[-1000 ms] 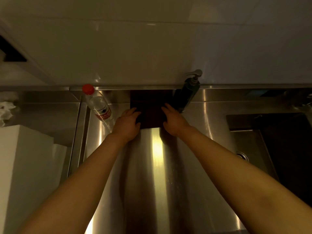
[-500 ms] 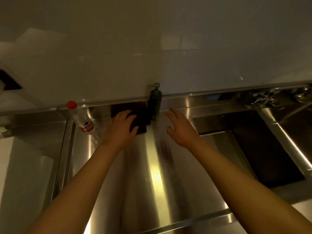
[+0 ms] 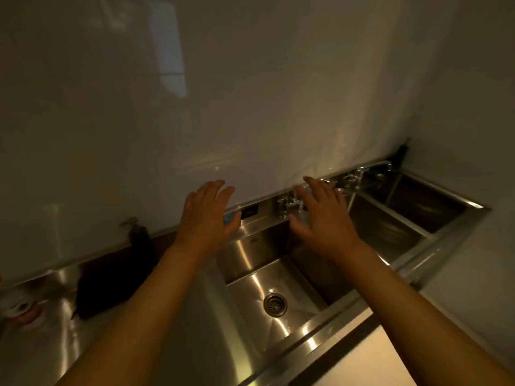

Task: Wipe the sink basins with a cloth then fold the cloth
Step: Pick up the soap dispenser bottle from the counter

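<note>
Both hands are up in the air with fingers spread, holding nothing. The left hand (image 3: 207,211) and right hand (image 3: 324,215) hover over the back edge of the nearest sink basin (image 3: 250,246). The dark cloth (image 3: 107,285) lies folded flat on the steel counter (image 3: 195,316) — down and to the left of the left hand, well apart from it. A soap pump bottle (image 3: 138,232) stands just behind the cloth. Taps (image 3: 289,203) sit right beside the right hand's fingers, and two more basins (image 3: 390,227) run off beyond that hand.
</note>
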The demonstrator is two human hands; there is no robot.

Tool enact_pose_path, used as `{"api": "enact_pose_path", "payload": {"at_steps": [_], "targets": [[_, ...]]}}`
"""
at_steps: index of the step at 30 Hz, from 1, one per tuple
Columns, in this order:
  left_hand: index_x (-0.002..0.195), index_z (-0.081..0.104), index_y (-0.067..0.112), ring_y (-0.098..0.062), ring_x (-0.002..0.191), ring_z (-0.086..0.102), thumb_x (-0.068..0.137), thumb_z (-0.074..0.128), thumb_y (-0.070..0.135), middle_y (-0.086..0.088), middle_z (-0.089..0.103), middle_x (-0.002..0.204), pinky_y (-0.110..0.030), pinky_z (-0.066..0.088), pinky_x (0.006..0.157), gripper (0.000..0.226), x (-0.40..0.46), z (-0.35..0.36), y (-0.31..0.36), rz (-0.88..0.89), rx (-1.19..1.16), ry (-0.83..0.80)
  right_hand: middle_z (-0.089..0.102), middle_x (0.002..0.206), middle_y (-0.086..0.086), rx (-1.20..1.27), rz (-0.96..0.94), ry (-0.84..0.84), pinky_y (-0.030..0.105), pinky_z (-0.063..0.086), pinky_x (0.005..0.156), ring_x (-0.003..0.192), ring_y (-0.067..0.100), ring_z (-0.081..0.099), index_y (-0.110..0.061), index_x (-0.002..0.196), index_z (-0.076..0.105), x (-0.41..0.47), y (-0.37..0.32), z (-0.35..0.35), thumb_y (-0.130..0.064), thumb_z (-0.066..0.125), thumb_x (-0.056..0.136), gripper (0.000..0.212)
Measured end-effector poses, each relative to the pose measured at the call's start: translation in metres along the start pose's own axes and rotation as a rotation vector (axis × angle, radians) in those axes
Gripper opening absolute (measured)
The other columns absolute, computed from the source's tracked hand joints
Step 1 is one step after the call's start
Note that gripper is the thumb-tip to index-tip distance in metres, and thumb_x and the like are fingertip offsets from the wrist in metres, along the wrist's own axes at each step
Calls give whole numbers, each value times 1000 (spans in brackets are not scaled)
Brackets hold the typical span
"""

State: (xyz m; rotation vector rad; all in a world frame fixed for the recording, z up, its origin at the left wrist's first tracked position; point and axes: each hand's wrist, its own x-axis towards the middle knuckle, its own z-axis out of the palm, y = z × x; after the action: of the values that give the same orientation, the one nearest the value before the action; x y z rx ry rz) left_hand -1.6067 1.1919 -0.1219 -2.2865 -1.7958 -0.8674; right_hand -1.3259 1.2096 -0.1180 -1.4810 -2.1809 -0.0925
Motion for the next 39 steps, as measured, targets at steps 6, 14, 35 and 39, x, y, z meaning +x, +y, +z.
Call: {"api": "enact_pose_path", "payload": {"at_steps": [6,14,35,39], "targets": [[154,43,25,-29,149,35,94,57,53,-5,40,161,-55,34,118,67,44,15,136,109,-74,80,17,167,-3,-98,139,140,59,16,124,155,25,13,-35,156,30,-65,122,-118,-64,47,93,70],[155,40,28,-27,150,33,96,63,49,-3,37,162,-53,35,119,67,88,33,279,280,-173,81,24,166,0,-152,342,320,53,20,122,152,26,23,-32,154,33,-155,224,-232,-57,53,95,68],[149,51,21,-28,146,40,95,69,39,-7,46,155,-62,40,113,60,196,159,546,725,-599,1,22,167,-1,-499,856,406,46,16,123,153,20,20,-31,155,35,-287,358,-361,-56,51,96,66],[147,54,20,-28,145,41,96,65,42,-6,49,153,-59,39,115,57,234,179,576,775,-620,25,25,166,-1,-543,878,455,46,18,123,152,19,22,-29,154,37,-269,383,-376,-53,53,95,66]]}}
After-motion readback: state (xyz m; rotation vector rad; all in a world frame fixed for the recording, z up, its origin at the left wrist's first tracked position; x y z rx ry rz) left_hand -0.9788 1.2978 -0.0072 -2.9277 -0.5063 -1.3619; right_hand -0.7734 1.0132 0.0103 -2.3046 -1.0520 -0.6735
